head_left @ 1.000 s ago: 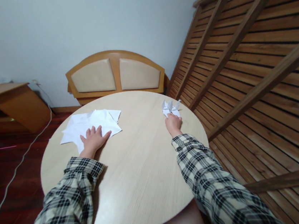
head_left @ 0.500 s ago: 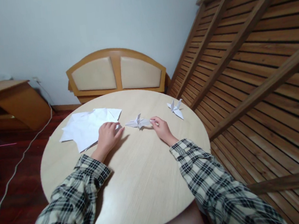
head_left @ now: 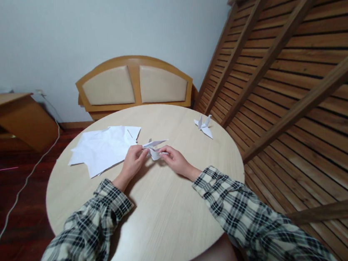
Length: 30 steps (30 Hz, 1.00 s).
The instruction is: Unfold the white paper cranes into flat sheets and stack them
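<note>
White folded paper bird (head_left: 155, 154) is between both hands, head view, over the middle of the round table (head_left: 167, 215), just right of the loose sheets. Left hand (head_left: 132, 161): fingers narrow, pinching its left part. Right hand (head_left: 176, 160): fingers narrow too, thumb and index on its right side. One wing points up and to the right; the rest is partly hidden by the fingers, so the exact fold can't be told.

Step in hand, as judged: two-handed handling or adjusting of this one bird, likely spreading or shaping its wings. Next move probably calls for a light, even pinch from both sides; thin paper would crease or tear if pulled hard.

Counts: two paper birds in all, the one held plus a second paper bird (head_left: 206, 131) standing alone near the far right edge, wings raised, touched by neither hand. White sheets (head_left: 105, 151), several, lie overlapped in one spread on the left, crumpled; exact number can't be told. Two hands, two plaid sleeves (head_left: 73, 238), one table. Beyond the far edge, one wooden headboard (head_left: 136, 80) with two cream panels (head_left: 109, 87). Right: one slatted wooden panel, leaning. Left: one cabinet (head_left: 29, 113).
</note>
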Tool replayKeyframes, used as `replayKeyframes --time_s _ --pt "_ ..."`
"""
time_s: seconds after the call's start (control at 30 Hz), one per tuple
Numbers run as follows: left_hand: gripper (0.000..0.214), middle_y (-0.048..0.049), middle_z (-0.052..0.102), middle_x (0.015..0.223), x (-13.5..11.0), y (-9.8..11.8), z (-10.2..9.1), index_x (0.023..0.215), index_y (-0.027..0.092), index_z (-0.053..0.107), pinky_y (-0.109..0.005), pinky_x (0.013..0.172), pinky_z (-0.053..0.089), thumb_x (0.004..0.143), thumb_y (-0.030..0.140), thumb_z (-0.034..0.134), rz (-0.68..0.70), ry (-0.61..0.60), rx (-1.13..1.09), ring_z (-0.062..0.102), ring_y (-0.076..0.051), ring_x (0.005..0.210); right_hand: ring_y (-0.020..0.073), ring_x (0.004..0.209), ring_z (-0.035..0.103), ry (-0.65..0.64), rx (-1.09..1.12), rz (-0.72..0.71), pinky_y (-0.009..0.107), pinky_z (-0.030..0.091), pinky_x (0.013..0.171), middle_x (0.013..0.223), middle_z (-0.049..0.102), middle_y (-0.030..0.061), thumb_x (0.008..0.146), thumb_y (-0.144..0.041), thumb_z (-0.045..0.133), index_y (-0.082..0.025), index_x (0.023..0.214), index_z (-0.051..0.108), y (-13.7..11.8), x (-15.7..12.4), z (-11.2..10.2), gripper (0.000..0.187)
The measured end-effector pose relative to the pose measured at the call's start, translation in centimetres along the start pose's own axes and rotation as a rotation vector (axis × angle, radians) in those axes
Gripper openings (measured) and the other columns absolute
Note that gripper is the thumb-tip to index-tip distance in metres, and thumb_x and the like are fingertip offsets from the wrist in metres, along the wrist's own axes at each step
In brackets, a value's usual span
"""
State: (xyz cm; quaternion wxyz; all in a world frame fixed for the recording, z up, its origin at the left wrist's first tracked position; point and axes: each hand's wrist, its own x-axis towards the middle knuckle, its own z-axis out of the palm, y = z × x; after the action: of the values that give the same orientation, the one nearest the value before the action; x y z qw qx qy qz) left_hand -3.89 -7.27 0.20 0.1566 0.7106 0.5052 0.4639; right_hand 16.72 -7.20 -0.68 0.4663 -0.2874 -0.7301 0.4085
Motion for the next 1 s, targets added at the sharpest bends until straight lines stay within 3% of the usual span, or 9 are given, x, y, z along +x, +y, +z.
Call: replayKeyframes --time_s 0.17,0.33,0.47,0.67,0.8,1.0 --pt "0.022 -0.0091 0.068 0.095 -0.5 1.0 0.2 0.094 0.018 0.067 -0.039 0.087 0.046 0.085 0.038 0.06 -0.089 -0.031 -0.292 0.059 -0.023 0.088 0.0162 0.089 0.065 0.014 0.1 0.074 0.033 0.054 0.081 0.096 0.068 0.0028 0.093 -0.031 0.056 -0.024 0.099 0.057 -0.3 0.0 0.5 0.009" --pt "0.025 -0.0026 0.06 0.075 -0.5 1.9 0.4 0.078 0.019 0.062 -0.032 0.071 0.044 0.085 0.043 0.06 -0.152 -0.014 -0.38 0.053 -0.018 0.073 0.0128 0.068 0.068 0.016 0.217 0.226 0.025 0.054 0.06 0.087 0.069 0.0003 0.096 -0.04 0.05 -0.025 0.101 0.049 -1.1 -0.2 0.7 0.016" --pt "0.023 -0.0012 0.057 0.073 -0.3 1.7 0.7 0.077 0.02 0.059 -0.03 0.067 0.043 0.084 0.041 0.061 -0.256 0.099 -0.506 0.051 -0.016 0.069 0.0086 0.049 0.056 0.13 0.146 0.222 0.018 0.041 0.042 0.075 0.064 -0.0036 0.096 -0.049 0.043 -0.025 0.107 0.049 -1.1 -0.2 0.1 0.027" --pt "0.02 -0.0014 0.057 0.074 -0.3 1.7 1.3 0.076 0.019 0.056 -0.028 0.064 0.045 0.08 0.038 0.063 -0.416 0.155 -0.686 0.052 -0.015 0.067 0.0088 0.048 0.05 0.138 0.049 0.21 0.019 0.039 0.042 0.068 0.057 -0.0063 0.09 -0.048 0.055 -0.025 0.097 0.05 -1.1 -0.2 -0.1 0.024" --pt "0.021 -0.0033 0.061 0.08 -0.5 2.2 1.5 0.081 0.019 0.059 -0.029 0.067 0.046 0.079 0.04 0.062 -0.424 0.121 -0.681 0.055 -0.016 0.071 0.0102 0.054 0.05 0.15 -0.044 0.142 0.021 0.039 0.048 0.066 0.053 -0.007 0.086 -0.042 0.064 -0.026 0.096 0.051 -1.0 -0.4 0.2 0.024" --pt "0.024 -0.0037 0.063 0.08 -0.6 2.3 1.7 0.079 0.018 0.059 -0.03 0.069 0.047 0.078 0.041 0.063 -0.418 0.114 -0.668 0.057 -0.016 0.072 0.0112 0.059 0.052 0.172 -0.154 0.102 0.024 0.039 0.054 0.07 0.056 -0.0053 0.088 -0.037 0.06 -0.025 0.102 0.054 -0.3 -0.4 0.1 0.019"
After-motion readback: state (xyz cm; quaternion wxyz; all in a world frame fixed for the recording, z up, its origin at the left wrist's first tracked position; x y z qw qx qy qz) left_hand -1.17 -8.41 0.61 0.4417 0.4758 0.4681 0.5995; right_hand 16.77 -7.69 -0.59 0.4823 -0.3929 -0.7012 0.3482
